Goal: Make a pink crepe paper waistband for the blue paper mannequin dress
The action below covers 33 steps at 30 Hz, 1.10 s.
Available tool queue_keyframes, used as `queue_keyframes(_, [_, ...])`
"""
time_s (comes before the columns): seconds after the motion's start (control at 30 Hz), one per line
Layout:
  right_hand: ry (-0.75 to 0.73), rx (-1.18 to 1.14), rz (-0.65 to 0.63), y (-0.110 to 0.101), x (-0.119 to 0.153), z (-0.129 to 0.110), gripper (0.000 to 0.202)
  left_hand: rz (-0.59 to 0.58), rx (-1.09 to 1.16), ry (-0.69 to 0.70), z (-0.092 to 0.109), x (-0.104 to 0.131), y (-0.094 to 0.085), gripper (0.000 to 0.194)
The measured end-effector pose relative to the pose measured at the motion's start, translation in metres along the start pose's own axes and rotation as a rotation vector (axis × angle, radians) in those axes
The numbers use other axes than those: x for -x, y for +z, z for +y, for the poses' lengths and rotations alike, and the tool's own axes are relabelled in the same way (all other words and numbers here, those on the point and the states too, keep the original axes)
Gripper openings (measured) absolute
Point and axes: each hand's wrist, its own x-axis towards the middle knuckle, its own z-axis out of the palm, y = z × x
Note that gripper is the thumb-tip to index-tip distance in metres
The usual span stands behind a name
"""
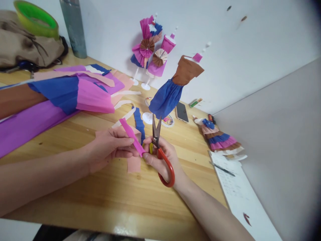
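Head view: left grip (pixel 110 147), pinched closed, holds the pink strip (pixel 128 129) mid-length above the bench (pixel 195 167); right grip (pixel 164 155), wrapped round the scissors (pixel 155 140), meets its near end. The strip's long axis slants from far left to near right; the scissors, parted, point away.

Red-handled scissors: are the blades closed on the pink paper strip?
No, the scissor blades stand open, clear of the pink paper strip.

Matt pink paper strip (pixel 128 130), dark metal scissor blades (pixel 155 136), glossy red plastic handle (pixel 168 162), smooth wooden tabletop (pixel 120 197)
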Motion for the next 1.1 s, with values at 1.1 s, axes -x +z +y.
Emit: queue_keyframes(1.1, [-0.103, 0.032, 0.030, -0.014, 0.008, -0.013, 0.028, 0.160, 0.026, 0.060, 0.021, -0.005, -0.004, 0.024])
